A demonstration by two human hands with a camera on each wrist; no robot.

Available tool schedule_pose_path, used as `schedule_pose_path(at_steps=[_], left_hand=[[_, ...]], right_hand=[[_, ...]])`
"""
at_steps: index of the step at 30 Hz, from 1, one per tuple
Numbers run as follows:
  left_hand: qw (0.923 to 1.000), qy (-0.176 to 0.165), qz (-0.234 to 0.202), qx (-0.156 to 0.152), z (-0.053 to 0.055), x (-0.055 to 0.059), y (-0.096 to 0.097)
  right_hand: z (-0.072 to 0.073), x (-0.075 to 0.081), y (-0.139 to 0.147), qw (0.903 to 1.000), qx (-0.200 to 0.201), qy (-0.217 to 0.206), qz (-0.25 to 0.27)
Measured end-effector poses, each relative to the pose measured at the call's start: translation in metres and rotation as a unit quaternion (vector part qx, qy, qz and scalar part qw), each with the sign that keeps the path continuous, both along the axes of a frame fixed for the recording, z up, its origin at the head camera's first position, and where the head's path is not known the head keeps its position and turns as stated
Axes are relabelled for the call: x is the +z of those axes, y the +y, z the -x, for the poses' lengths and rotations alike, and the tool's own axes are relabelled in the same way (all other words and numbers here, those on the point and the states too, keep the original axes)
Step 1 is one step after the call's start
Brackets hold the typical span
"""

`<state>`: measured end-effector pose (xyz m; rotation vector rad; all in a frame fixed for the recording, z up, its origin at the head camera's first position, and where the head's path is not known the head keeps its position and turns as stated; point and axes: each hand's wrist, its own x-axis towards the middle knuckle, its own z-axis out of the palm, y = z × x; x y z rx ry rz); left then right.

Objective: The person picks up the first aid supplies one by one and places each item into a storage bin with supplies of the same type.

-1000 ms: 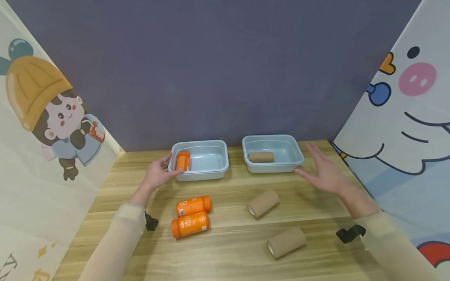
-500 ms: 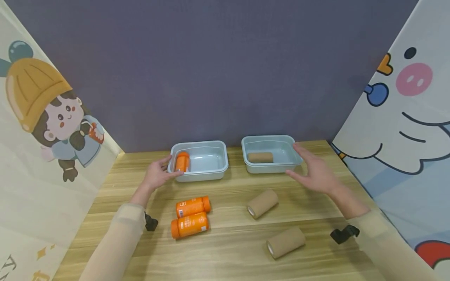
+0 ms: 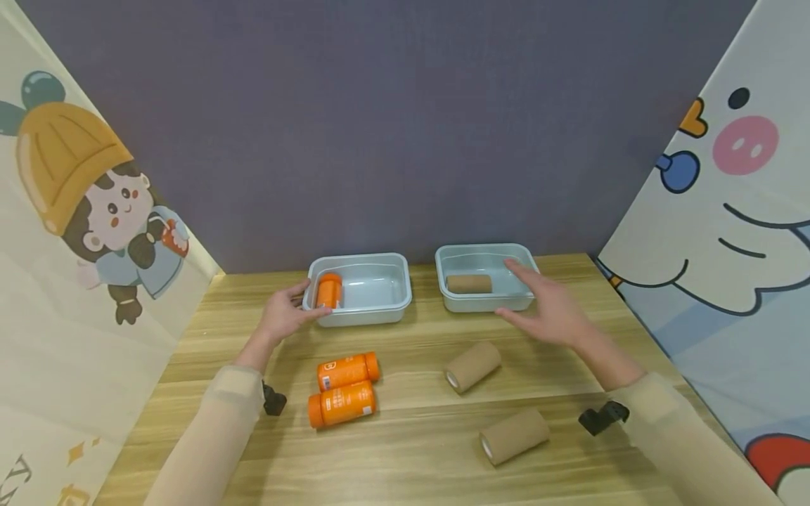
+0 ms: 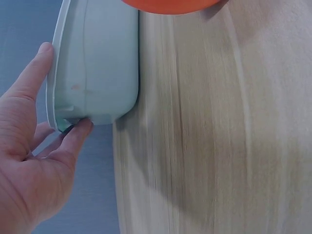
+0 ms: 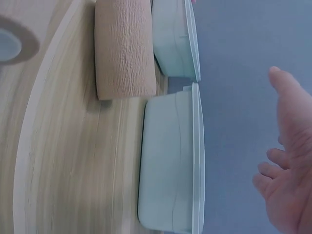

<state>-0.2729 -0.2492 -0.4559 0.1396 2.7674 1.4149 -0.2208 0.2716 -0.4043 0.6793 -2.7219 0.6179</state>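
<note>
My left hand [image 3: 286,314] grips the front left corner of a pale blue plastic container [image 3: 389,314], the thumb along its front rim and fingers at its left end. Inside lies an orange bottle [image 3: 329,289]. My right hand [image 3: 552,309] hovers above the right end of a second pale blue container [image 3: 457,303], fingers spread, holding nothing. A brown cardboard tube [image 3: 469,284] lies in that container. In the right wrist view, the right hand [image 5: 292,156] is apart from the container's rim [image 5: 197,161].
Two orange bottles [image 3: 348,370] [image 3: 343,405] lie side by side on the wooden table [image 3: 418,464]. Two cardboard tubes [image 3: 473,367] [image 3: 515,437] lie to their right. A dark back wall [image 3: 405,140] stands behind the containers, with printed panels [image 3: 671,239] at both sides.
My right hand has moved left, from beside the right container to over its right end. The left hand has stayed at the left container's corner.
</note>
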Motion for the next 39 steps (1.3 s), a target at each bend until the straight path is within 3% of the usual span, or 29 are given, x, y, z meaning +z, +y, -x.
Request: schedule_pose_path(at_steps=[7, 23, 39], left_hand=[[0.9999, 0.002, -0.011, 0.004, 0.0, -0.002, 0.0], [0.9996, -0.005, -0.023, 0.015, -0.002, -0.002, 0.0], [0.9993, -0.005, -0.033, 0.018, 0.0, -0.002, 0.002]], right_hand=[[0.002, 0.0, -0.017, 0.9998, 0.017, 0.009, -0.003], [0.008, 0.001, -0.071, 0.9948, 0.097, 0.01, 0.029], [0.012, -0.003, -0.123, 0.9838, 0.177, -0.003, 0.031]])
